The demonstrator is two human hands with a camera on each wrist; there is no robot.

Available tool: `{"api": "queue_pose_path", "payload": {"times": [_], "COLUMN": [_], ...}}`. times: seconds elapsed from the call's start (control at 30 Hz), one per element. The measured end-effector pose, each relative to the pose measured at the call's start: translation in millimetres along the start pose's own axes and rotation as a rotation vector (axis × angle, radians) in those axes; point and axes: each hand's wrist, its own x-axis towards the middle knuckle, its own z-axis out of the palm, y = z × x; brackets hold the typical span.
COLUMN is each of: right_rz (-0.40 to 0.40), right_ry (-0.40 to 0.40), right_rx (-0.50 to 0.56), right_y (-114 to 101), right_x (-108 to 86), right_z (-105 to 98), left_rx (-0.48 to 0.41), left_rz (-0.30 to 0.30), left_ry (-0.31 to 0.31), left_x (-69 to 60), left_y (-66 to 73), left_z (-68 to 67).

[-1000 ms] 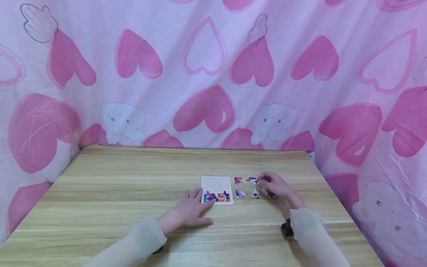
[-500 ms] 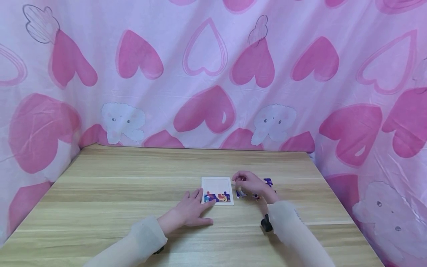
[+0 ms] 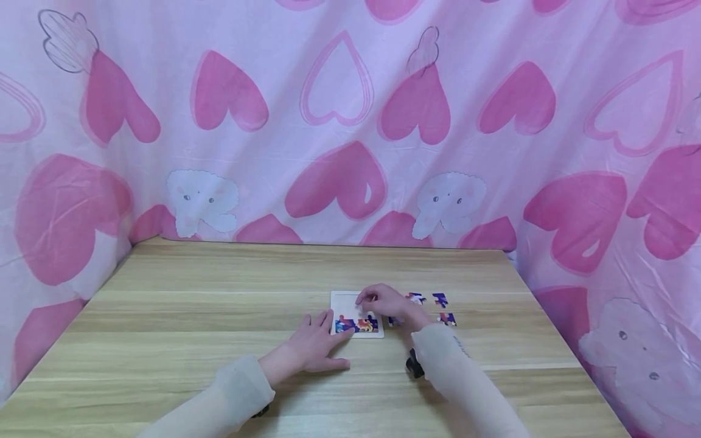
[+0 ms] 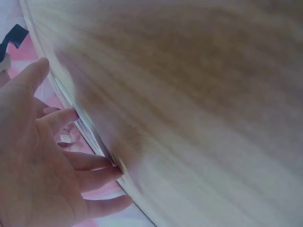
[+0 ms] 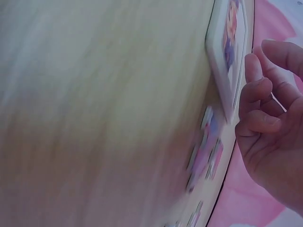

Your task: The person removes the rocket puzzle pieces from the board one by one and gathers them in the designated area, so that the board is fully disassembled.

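A white puzzle tray (image 3: 338,302) lies on the table, with joined colourful puzzle pieces (image 3: 364,325) along its near edge. My left hand (image 3: 312,345) rests flat with fingers spread, its fingertips on the tray's left side. Above the upper right of the tray, my right hand (image 3: 383,301) has its fingers bent and pinches a small puzzle piece. Only a pale bit of this piece (image 4: 65,138) shows between the fingers in the left wrist view; its picture side is hidden. In the right wrist view, the right hand (image 5: 274,113) hovers beside the tray's edge.
Loose puzzle pieces lie right of the tray: one at the back (image 3: 414,298), one farther right (image 3: 440,299), another nearer (image 3: 447,319). The right forearm covers others. Behind the wooden table (image 3: 219,292) hangs a pink heart-patterned curtain (image 3: 334,182).
My right hand has moved left from the loose pieces, past the tray's right edge, to above the tray. My left hand has stayed in place.
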Motion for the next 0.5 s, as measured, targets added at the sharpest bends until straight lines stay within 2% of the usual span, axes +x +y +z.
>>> {"api": "queue_pose_path", "payload": {"times": [0.3, 0.5], "right_rz": [0.004, 0.037], "right_ry": [-0.068, -0.099], "right_rx": [-0.031, -0.056], "right_y": [-17.2, -25.1], "right_x": [9.0, 11.6], "right_z": [11.0, 15.0], "left_rx": [0.02, 0.027], "left_rz": [0.011, 0.013], "left_ry": [0.017, 0.02], "left_x": [0.2, 0.7], "left_y": [-0.3, -0.5], "left_z": [-1.0, 0.2]}}
